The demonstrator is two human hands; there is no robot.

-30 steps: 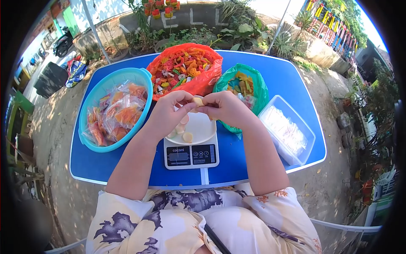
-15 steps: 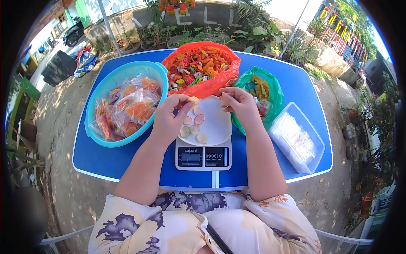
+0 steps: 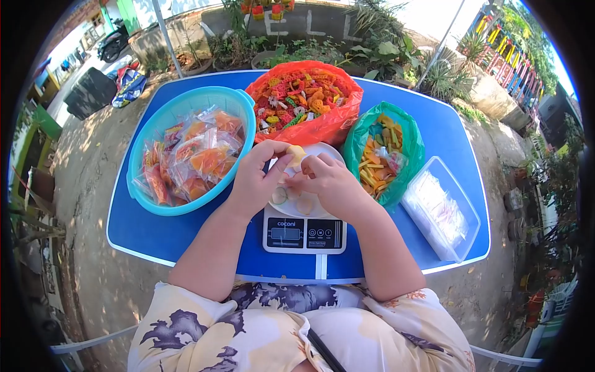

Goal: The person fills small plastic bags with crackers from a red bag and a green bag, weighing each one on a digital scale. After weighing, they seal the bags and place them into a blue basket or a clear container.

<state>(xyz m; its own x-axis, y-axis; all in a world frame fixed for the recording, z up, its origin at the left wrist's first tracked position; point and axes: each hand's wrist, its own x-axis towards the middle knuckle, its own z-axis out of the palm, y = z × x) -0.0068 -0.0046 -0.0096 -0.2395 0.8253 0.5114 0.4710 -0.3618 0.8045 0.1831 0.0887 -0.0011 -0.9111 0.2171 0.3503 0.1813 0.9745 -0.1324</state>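
Note:
Over a white plate (image 3: 327, 149) on a kitchen scale (image 3: 304, 233), my left hand (image 3: 259, 172) pinches a pale yellow round chip (image 3: 296, 156). My right hand (image 3: 328, 186) is beside it, low over the plate, with thumb and forefinger close together. Whatever lies between those right fingers is too small to make out. Several thin round chips (image 3: 305, 205) with coloured rims lie on the plate, partly covered by my hands.
A turquoise basket (image 3: 133, 177) of filled clear packets stands left. Behind the plate, a red bag (image 3: 331, 127) holds colourful snacks. A green bag (image 3: 409, 139) of yellow-orange sticks sits right, near a clear box (image 3: 474, 226) of plastic sachets. All rest on a blue table (image 3: 186, 242).
My right hand has moved left and down from the plate's right side, now close beside my left hand. The left hand keeps its yellow chip. The whole view has shifted slightly.

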